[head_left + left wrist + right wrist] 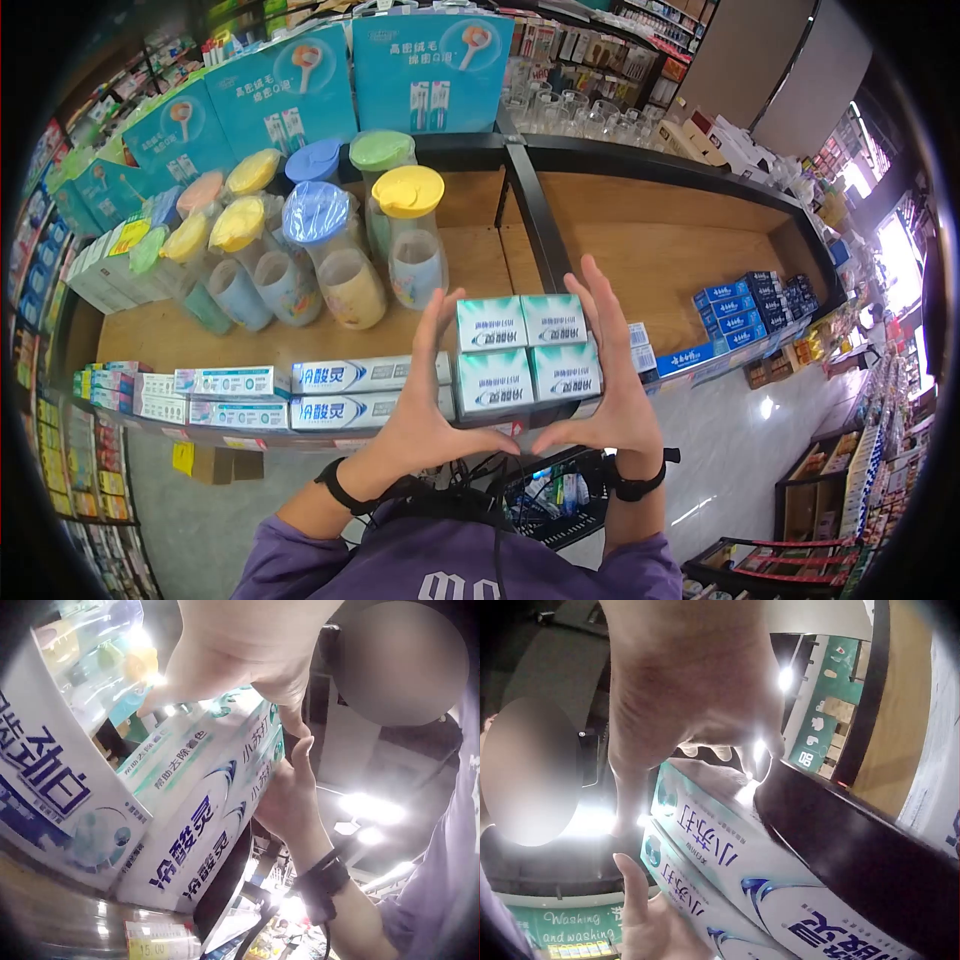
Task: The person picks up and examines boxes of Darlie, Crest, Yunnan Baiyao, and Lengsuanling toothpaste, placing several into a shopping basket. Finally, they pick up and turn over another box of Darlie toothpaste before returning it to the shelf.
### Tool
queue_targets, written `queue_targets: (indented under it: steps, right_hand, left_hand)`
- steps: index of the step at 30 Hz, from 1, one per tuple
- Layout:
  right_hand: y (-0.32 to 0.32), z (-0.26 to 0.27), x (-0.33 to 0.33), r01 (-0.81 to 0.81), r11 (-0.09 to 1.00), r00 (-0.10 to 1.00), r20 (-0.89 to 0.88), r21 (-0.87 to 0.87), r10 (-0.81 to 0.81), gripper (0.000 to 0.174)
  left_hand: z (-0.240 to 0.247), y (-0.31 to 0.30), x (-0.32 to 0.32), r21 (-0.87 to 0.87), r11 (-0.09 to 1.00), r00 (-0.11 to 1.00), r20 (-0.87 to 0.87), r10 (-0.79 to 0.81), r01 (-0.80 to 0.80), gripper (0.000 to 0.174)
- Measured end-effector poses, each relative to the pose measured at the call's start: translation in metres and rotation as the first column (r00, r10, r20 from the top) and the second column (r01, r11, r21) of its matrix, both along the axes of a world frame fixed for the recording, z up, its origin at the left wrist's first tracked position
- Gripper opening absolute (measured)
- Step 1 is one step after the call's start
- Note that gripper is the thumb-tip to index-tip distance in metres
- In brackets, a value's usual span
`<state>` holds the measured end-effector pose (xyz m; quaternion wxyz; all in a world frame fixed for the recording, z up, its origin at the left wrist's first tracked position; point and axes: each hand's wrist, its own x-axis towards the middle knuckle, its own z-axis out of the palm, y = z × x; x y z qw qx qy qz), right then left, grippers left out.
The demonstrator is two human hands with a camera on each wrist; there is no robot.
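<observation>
A block of white toothpaste boxes with green ends (pixel 527 352), stacked two high, stands at the shelf's front edge by the black divider. My left hand (pixel 424 412) lies along its left side, fingers pointing forward and thumb stretched out below the near ends. On the opposite side my right hand (pixel 622 405) mirrors it, fingers straight beside the boxes, thumb pointing inward. In the left wrist view the long sides of the toothpaste boxes (pixel 196 806) carry blue lettering. The right wrist view shows the toothpaste boxes (pixel 720 844) close under that hand.
More toothpaste boxes (pixel 345 411) line the front edge on the left. Plastic jugs with coloured lids (pixel 345 285) stand behind them. Blue boxes (pixel 735 310) are stacked at the right. A black divider (pixel 540 215) splits the wooden shelf (pixel 650 220). A price tag (pixel 161 941) hangs on the edge.
</observation>
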<state>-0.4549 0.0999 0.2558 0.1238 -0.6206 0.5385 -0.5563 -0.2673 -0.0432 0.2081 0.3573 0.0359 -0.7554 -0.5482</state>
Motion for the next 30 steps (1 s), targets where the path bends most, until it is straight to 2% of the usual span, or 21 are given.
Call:
queue_targets:
  steps: [5, 6, 7, 9, 11, 12, 13, 14, 16, 17, 20, 21, 24, 25, 27, 30]
  right_hand:
    - [0.029, -0.013, -0.005, 0.08, 0.997, 0.996, -0.048, -0.022, -0.081, 0.143]
    - [0.038, -0.024, -0.007, 0.102, 0.993, 0.994, 0.04, -0.052, -0.1, 0.141]
    - [0.048, -0.04, -0.01, 0.128, 0.989, 0.985, 0.13, -0.079, -0.117, 0.14]
    - [0.07, -0.073, -0.018, 0.215, 0.974, 0.943, 0.274, -0.072, -0.188, 0.132]
    - [0.104, -0.112, -0.024, 0.345, 0.938, 0.866, 0.38, 0.013, -0.324, 0.118]
    - [0.123, -0.14, -0.028, 0.379, 0.925, 0.805, 0.484, 0.022, -0.342, 0.107]
    - [0.146, -0.17, -0.032, 0.42, 0.907, 0.729, 0.581, 0.041, -0.364, 0.095]
    - [0.174, -0.189, -0.023, 0.465, 0.883, 0.635, 0.67, 0.066, -0.384, 0.085]
    - [0.213, -0.196, 0.006, 0.569, 0.82, 0.574, 0.681, 0.068, -0.455, 0.066]
    - [0.226, -0.193, 0.014, 0.605, 0.795, 0.566, 0.676, 0.049, -0.472, 0.058]
    - [0.268, -0.179, 0.035, 0.662, 0.741, 0.501, 0.67, 0.111, -0.548, 0.051]
    - [0.272, -0.172, 0.043, 0.708, 0.7, 0.434, 0.723, 0.095, -0.537, 0.046]
    - [0.3, -0.188, 0.062, 0.802, 0.555, 0.286, 0.676, 0.218, -0.679, 0.04]
    - [0.303, -0.192, 0.076, 0.833, 0.473, 0.198, 0.643, 0.288, -0.74, 0.037]
    - [0.321, -0.209, 0.11, 0.791, 0.424, 0.114, 0.576, 0.44, -0.81, 0.034]
    - [0.356, -0.228, 0.152, 0.67, 0.361, 0.098, 0.404, 0.649, -0.909, 0.032]
  left_hand:
    - [0.002, 0.001, 0.032, -0.041, 0.995, 0.996, -0.025, 0.086, -0.087, 0.157]
    - [0.002, 0.002, 0.041, -0.036, 0.994, 0.994, -0.035, 0.106, -0.108, 0.157]
    - [-0.003, 0.007, 0.049, 0.071, 0.986, 0.984, -0.082, 0.159, -0.153, 0.153]
    - [-0.02, 0.011, 0.073, 0.102, 0.951, 0.946, -0.115, 0.304, -0.293, 0.14]
    - [-0.037, 0.02, 0.096, 0.142, 0.891, 0.875, -0.177, 0.451, -0.431, 0.103]
    - [-0.046, 0.019, 0.111, 0.068, 0.889, 0.87, -0.185, 0.458, -0.453, 0.077]
    - [-0.053, 0.02, 0.125, -0.001, 0.885, 0.869, -0.19, 0.457, -0.465, 0.059]
    - [-0.056, 0.026, 0.136, -0.002, 0.914, 0.904, -0.151, 0.4, -0.405, 0.052]
    - [-0.05, 0.032, 0.156, -0.011, 0.954, 0.949, -0.11, 0.297, -0.3, 0.044]
    - [-0.048, 0.038, 0.156, -0.058, 0.943, 0.938, -0.133, 0.319, -0.329, 0.041]
    - [-0.044, 0.048, 0.164, 0.03, 0.963, 0.951, -0.152, 0.268, -0.267, 0.048]
    - [-0.045, 0.049, 0.166, 0.033, 0.977, 0.962, -0.167, 0.215, -0.213, 0.047]
    - [-0.059, 0.055, 0.181, 0.046, 0.996, 0.986, -0.15, 0.077, -0.071, 0.045]
    - [-0.065, 0.057, 0.186, 0.051, 0.998, 0.992, -0.118, 0.043, -0.038, 0.044]
    - [-0.082, 0.067, 0.205, 0.12, 0.993, 0.999, -0.034, -0.002, 0.006, 0.04]
    - [-0.11, 0.078, 0.229, 0.245, 0.969, 0.997, 0.076, -0.034, 0.015, 0.031]
